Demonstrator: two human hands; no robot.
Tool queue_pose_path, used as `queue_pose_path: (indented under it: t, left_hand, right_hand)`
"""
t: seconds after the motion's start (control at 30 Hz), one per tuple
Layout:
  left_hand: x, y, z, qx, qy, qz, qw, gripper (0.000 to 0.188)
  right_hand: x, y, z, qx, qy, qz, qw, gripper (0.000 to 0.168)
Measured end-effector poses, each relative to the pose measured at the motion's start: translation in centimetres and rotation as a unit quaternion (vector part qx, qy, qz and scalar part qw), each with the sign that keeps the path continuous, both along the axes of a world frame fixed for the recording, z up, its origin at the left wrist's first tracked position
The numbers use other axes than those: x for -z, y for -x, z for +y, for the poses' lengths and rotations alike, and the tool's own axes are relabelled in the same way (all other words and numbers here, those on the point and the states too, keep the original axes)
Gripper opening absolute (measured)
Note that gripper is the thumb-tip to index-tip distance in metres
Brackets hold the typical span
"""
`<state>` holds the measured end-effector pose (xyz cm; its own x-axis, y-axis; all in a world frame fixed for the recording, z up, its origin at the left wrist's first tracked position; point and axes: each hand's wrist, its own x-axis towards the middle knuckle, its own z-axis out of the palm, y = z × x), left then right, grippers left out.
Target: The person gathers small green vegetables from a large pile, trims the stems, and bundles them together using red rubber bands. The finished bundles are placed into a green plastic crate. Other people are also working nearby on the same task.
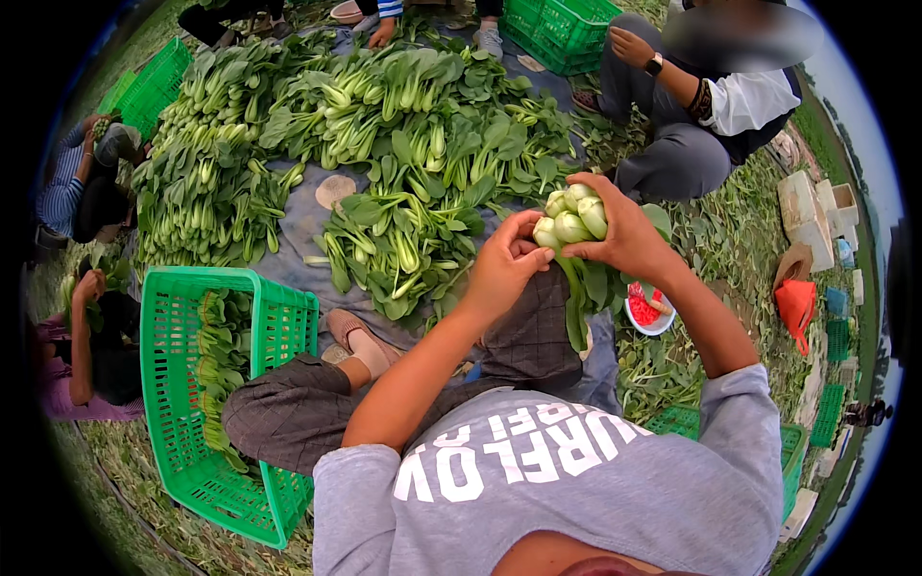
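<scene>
A bunch of bok choy (571, 225) is held above my knee, its pale stem ends facing up and green leaves hanging below. My right hand (625, 227) wraps around the far and right side of it. At its left side, the fingertips and thumb of my left hand (510, 261) grip the nearest stem end. Beyond my hands a loose heap of bok choy (407, 248) lies on a dark ground sheet (306, 209). Just below my right forearm, a white bowl (654, 327) contains red pieces that I cannot make out clearly.
A green plastic crate (198, 497) by my left leg holds stacked bok choy (225, 374). Larger bok choy piles (216, 155) spread across the sheet. Co-workers sit at the left and upper right (677, 155). More green crates (558, 32) stand behind; foam boxes (803, 216) are at right.
</scene>
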<state>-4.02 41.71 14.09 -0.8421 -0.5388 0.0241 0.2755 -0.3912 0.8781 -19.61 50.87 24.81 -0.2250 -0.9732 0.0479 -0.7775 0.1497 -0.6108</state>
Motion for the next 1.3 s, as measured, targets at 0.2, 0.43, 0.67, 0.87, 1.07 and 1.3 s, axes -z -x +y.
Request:
queue_pose_path:
  t: [0.2, 0.43, 0.67, 0.87, 1.07, 1.3]
  left_hand:
    - [0.5, 0.2, -0.5, -0.007, 0.096, -0.06, 0.994, 0.046]
    - [2.6, 0.9, -1.4, 0.03, 0.051, -0.015, 0.998, 0.042]
    - [19.6, -6.8, -9.4, -0.204, -0.057, -0.266, 0.94, 0.024]
    - [28.3, -9.2, -10.6, -0.195, -0.107, -0.435, 0.873, 0.026]
    - [26.9, -5.9, -10.4, -0.245, -0.143, -0.455, 0.844, 0.032]
    - [23.4, -8.4, -12.0, -0.372, 0.197, -0.458, 0.783, 0.03]
  right_hand:
    - [1.5, -0.3, 0.5, -0.008, 0.019, -0.005, 1.0, 0.085]
    - [3.6, -1.4, 1.7, 0.061, 0.061, 0.045, 0.995, 0.08]
    - [6.1, -0.5, 3.9, 0.139, 0.094, 0.038, 0.985, 0.081]
    - [7.4, 0.2, 4.5, 0.14, 0.124, 0.023, 0.982, 0.084]
    - [7.7, 0.1, 4.0, 0.13, 0.151, 0.039, 0.979, 0.087]
    - [7.8, -0.3, 3.4, 0.127, 0.171, 0.022, 0.977, 0.09]
